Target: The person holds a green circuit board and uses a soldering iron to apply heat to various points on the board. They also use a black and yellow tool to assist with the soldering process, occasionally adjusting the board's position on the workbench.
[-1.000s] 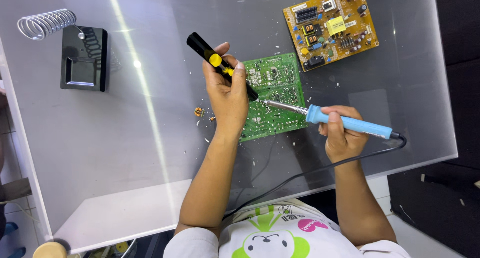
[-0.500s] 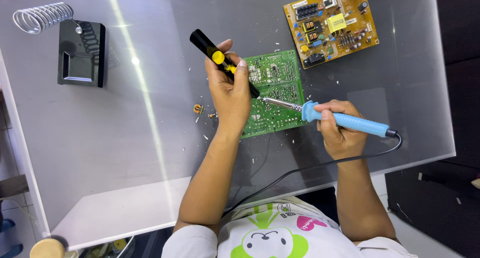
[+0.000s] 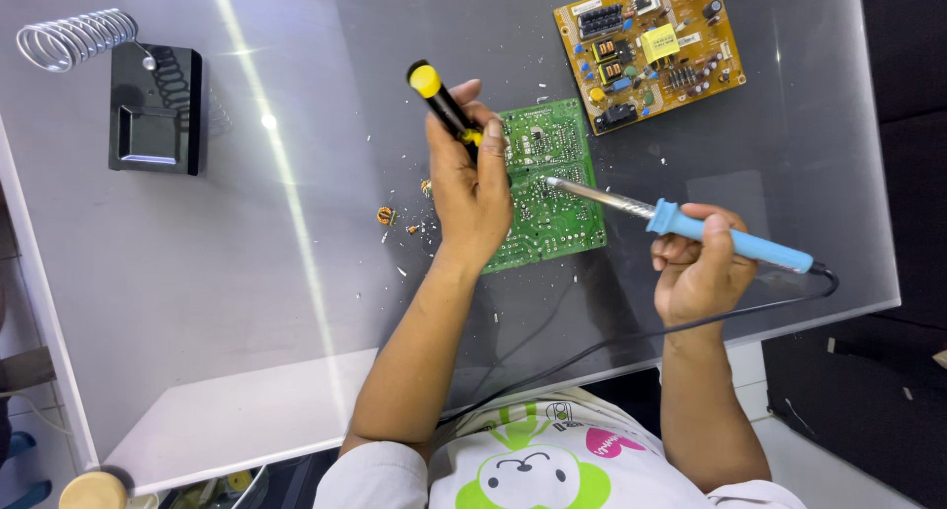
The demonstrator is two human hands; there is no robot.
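A green circuit board [image 3: 552,208] lies solder side up on the glass table [image 3: 296,253]. My left hand [image 3: 469,188] rests over its left edge and grips a black and yellow desoldering pump [image 3: 439,100], tilted up to the left. My right hand [image 3: 695,267] holds a soldering iron with a blue handle [image 3: 725,238]. Its metal tip [image 3: 552,182] touches the green board's upper middle. The iron's black cord [image 3: 631,336] runs back under my arms.
A yellow-brown circuit board [image 3: 651,45] with many components lies at the far right. A black iron stand with a wire coil [image 3: 148,105] sits far left. Small removed parts [image 3: 387,216] and solder crumbs lie left of my left hand.
The pump has swung more upright in my left hand. The iron's tip has slid a little along the green board, with my right hand drawn slightly to the right.
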